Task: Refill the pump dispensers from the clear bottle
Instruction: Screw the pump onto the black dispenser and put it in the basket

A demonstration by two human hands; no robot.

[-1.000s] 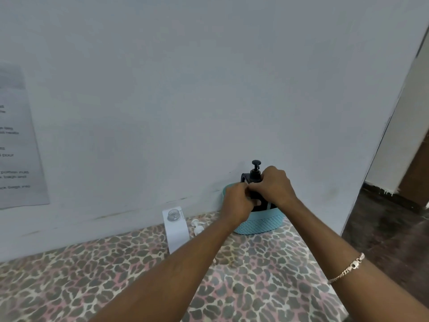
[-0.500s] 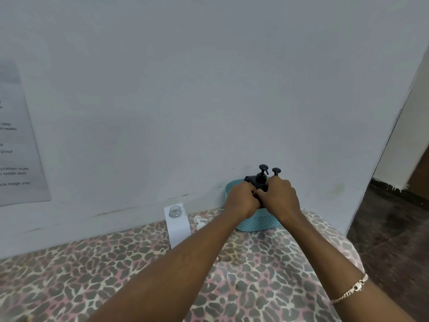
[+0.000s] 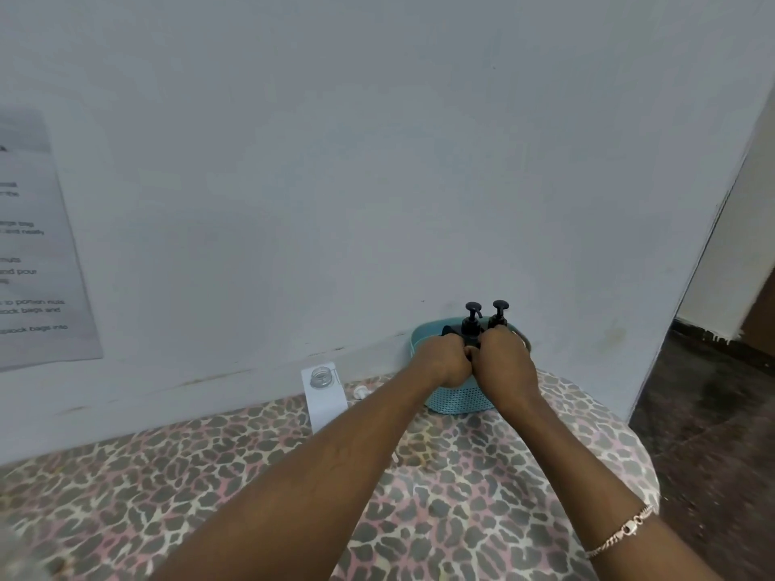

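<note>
1. Both arms bare, stretched fwd and meeting at the far end.
2. L forearm comes up from lower left, R from lower right. Wrists approx straight.
3. L hand (image 3: 444,362): back facing up, fingers curled down, gripping the pump dispenser (image 3: 472,322) low on its L side.
4. R hand (image 3: 507,360): same pose, fingers wrapped round the R side of it.
5. Hands touch each other at the knuckles. Fingertips mostly hidden.
</note>
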